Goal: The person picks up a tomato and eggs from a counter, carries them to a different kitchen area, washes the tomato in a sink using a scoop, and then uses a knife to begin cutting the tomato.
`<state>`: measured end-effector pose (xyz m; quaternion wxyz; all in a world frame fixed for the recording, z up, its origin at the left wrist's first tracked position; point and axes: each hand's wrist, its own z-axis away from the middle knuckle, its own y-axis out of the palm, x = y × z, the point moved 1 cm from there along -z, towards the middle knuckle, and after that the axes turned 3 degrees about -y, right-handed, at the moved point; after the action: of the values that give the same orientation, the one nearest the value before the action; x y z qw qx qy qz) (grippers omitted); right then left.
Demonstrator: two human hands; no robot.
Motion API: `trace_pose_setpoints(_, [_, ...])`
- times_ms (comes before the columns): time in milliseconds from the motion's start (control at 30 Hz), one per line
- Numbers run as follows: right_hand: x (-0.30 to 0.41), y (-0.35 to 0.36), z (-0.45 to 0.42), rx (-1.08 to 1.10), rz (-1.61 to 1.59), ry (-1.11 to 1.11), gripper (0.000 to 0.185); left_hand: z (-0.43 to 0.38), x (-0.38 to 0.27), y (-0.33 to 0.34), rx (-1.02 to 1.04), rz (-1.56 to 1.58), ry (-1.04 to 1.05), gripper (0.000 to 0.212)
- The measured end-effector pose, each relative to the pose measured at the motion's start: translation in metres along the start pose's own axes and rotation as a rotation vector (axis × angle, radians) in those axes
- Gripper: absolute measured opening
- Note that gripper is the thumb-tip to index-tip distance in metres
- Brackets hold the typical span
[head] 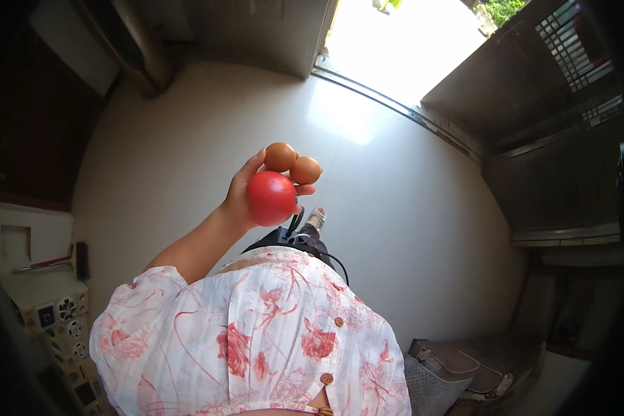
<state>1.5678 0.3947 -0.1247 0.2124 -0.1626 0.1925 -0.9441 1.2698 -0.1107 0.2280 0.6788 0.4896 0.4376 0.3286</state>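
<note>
My left hand (239,195) is palm up in front of my waist, its thumb on the left and its fingers curled up on the right. It holds a large red tomato (271,198) with a bit of green stem end at its right side. Two brown eggs (280,157) (305,170) rest side by side in the fingers, just beyond the tomato. Parts of the fingers are hidden behind them. My right hand is out of view. Below the tomato, a small device (286,235) with black and white cables sits at my waist.
Pale smooth floor (416,223) lies around me, with one sandalled foot (317,217) on it. A bright doorway has a raised sill (369,96) and an open dark door (509,78). A broom (80,260) stands at the left. Bags (447,359) lie at the lower right.
</note>
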Motion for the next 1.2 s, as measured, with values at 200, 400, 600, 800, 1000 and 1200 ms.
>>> trace_pose_setpoints(200, [0.217,-0.106,-0.114,-0.075,-0.214,-0.163,0.025,-0.127,-0.033,0.021,-0.005,0.023,0.081,0.050])
trace_pose_setpoints(400, [0.613,-0.222,-0.122,-0.239,-0.143,-0.797,0.024,-0.251,-0.082,0.017,-0.003,0.089,0.143,0.049])
trace_pose_setpoints(600, [0.785,-0.239,-0.142,-0.253,0.114,-1.113,0.023,-0.410,-0.147,0.002,-0.029,0.039,0.132,0.049])
trace_pose_setpoints(800, [0.717,-0.290,-0.248,-0.074,0.195,-0.492,0.026,-0.579,-0.212,0.032,-0.046,-0.116,0.061,0.049])
trace_pose_setpoints(1000, [0.603,-0.311,-0.354,-0.122,0.183,-0.112,0.020,-0.743,-0.265,0.038,0.011,-0.057,-0.027,0.050])
trace_pose_setpoints(1200, [0.784,-0.379,-0.427,-0.047,0.155,-0.074,0.017,-0.881,-0.320,0.029,0.077,0.036,0.061,0.053])
